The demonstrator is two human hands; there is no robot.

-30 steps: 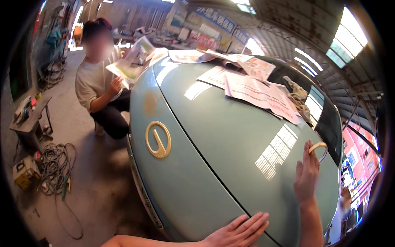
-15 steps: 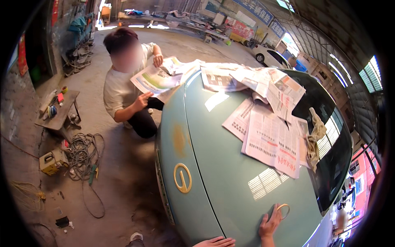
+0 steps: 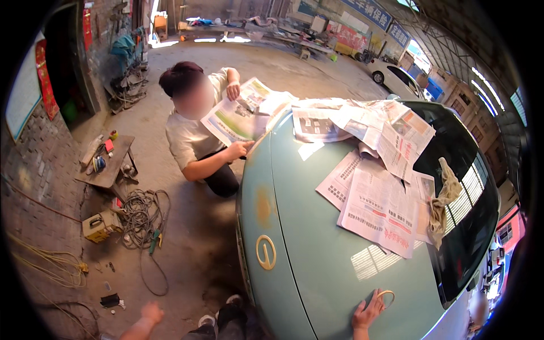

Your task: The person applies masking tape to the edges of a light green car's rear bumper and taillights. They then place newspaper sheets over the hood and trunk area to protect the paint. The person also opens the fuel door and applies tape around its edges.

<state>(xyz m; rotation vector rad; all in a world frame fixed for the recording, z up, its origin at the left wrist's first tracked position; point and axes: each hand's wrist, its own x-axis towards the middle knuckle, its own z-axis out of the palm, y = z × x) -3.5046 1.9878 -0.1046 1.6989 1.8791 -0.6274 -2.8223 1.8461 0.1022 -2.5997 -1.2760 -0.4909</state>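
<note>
A pale green car hood (image 3: 317, 266) fills the lower middle. My right hand (image 3: 365, 313) rests on its near edge, fingers hooked on a thin yellowish tape roll (image 3: 387, 296) lying against the paint. My left hand (image 3: 151, 313) hangs off the car over the concrete floor, fingers loose, holding nothing. Sheets of newspaper (image 3: 378, 207) cover the upper hood and windscreen. A co-worker (image 3: 195, 141) crouches at the car's far left corner and holds another newspaper sheet (image 3: 235, 116) against it.
A gold ring emblem (image 3: 265, 252) marks the hood's front. A beige rag (image 3: 446, 198) lies on the windscreen. A low wooden table with tools (image 3: 107, 165), a cable coil (image 3: 141, 214) and a yellow box (image 3: 100, 225) stand on the floor at left. A white car (image 3: 396, 79) is parked behind.
The view has pulled back and up from the hood. My left hand has come off the hood and dropped to the left. My right hand stays on the hood with the tape roll.
</note>
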